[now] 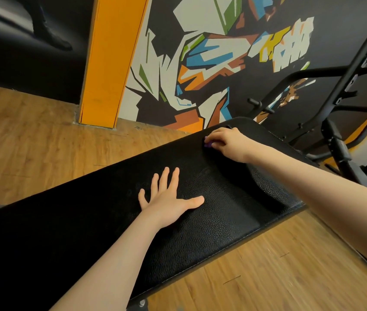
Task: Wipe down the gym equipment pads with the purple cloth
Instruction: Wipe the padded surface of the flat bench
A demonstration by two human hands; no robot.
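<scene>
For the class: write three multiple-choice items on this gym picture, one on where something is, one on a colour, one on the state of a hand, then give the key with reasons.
1. Where is the purple cloth?
A. On the floor
B. Under the right hand, at the far end of the bench pad
C. Hung on the rack

2. What colour is the pillar by the mural?
A. Orange
B. Green
C. White

3. How is the left hand?
A. Clenched in a fist
B. Gripping the cloth
C. Flat on the pad, fingers spread

Key: 1 B, purple shows beneath the curled fingers; 2 A, it is plainly orange; 3 C, the palm lies down and holds nothing.
</scene>
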